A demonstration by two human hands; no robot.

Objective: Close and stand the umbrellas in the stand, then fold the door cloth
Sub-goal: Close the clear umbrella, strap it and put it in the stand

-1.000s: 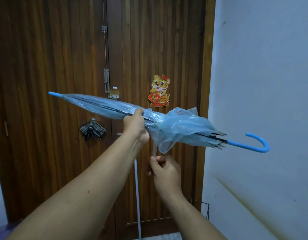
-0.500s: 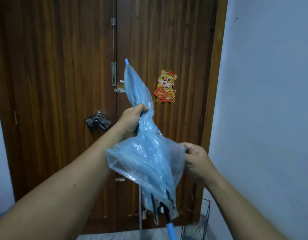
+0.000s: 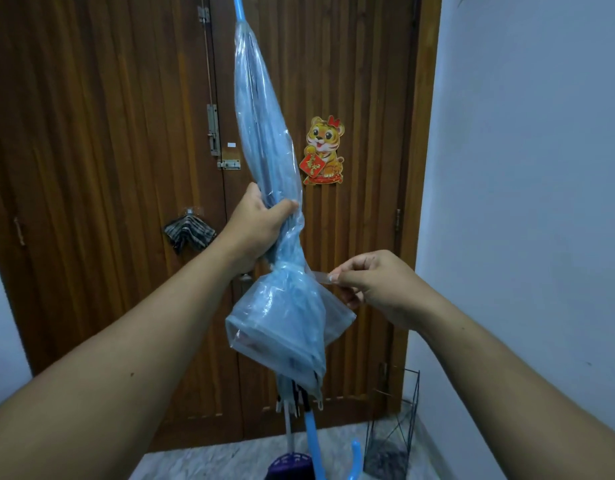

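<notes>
Two hands hold the umbrella upright: left hand grips its canopy, right hand at 3 o'clock pinches the strap.

Location: home entryway, interior side of the front door.

Evidence:
- Double wooden door, dark ribbed panelling, framed in lighter wood; metal slide bolt and latch at the meeting edge, hinge above.
- Cartoon tiger decoration with a red diamond placard, stuck to the right leaf.
- Small checked cloth hanging from a hook on the left leaf.
- Plain pale painted wall at right.
- Black wire stand on the speckled stone floor, in the corner by the door frame.
- Purple perforated item at bottom edge, identity unclear.
</notes>
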